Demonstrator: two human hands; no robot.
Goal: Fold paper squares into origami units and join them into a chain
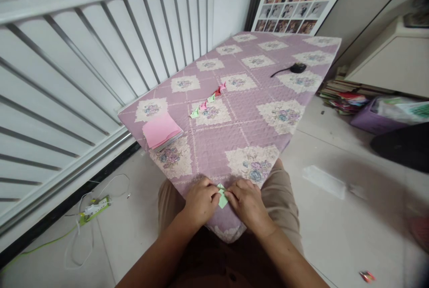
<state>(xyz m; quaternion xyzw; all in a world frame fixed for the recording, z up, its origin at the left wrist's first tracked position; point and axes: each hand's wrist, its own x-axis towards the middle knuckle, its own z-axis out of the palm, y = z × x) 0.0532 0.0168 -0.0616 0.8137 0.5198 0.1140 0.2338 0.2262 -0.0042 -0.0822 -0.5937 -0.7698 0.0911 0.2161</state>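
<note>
Between my two hands, a small piece of folded light-green paper (222,199) lies at the near corner of the table. My left hand (201,199) pinches its left edge with thumb and fingers. On the opposite edge, my right hand (244,196) grips the paper the same way. Creases show near the paper's top, but the fingers cover part of both sides. Farther up the cloth runs a slanted row of several small folded paper pieces (212,98) in green, pink and red. A stack of square paper, pink on top (161,129), sits at the table's left edge.
A purple flowered cloth (214,138) covers the table. A black object with a short cord (297,68) lies toward the far right. A white radiator (100,51) borders the left side. On the floor are a power strip (95,208) with cables and a purple bin (375,116).
</note>
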